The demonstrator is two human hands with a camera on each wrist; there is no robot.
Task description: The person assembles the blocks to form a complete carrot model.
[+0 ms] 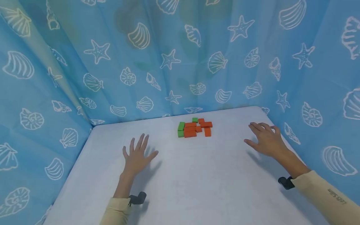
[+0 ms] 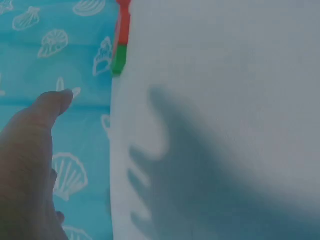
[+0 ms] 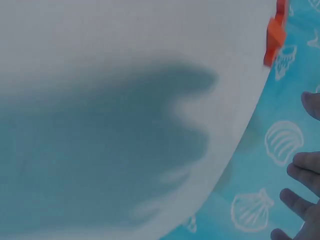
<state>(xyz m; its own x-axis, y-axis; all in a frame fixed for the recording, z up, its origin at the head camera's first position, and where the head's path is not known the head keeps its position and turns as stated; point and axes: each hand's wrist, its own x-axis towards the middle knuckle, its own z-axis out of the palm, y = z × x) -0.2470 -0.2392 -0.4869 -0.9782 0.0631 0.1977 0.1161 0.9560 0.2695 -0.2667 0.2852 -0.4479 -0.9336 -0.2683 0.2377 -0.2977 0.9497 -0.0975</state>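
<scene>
Several orange blocks (image 1: 190, 128) and a few green blocks (image 1: 181, 126) lie in a cluster toward the back of the white table. My left hand (image 1: 137, 160) hovers over the table to the left of the blocks, fingers spread, holding nothing. On the other side, my right hand (image 1: 265, 139) is held above the table's right part, its fingers loosely extended and nothing in them. Both hands are apart from the blocks. In the left wrist view a green block (image 2: 119, 60) shows at the table's edge; the right wrist view shows an orange block (image 3: 275, 34).
A blue curtain (image 1: 180, 78) with white shells and starfish hangs behind the table and along both sides. The white tabletop (image 1: 197, 181) stretches in front of the blocks. Shadows of the hands fall on it. A dark wrist device (image 1: 137, 198) sits on each forearm.
</scene>
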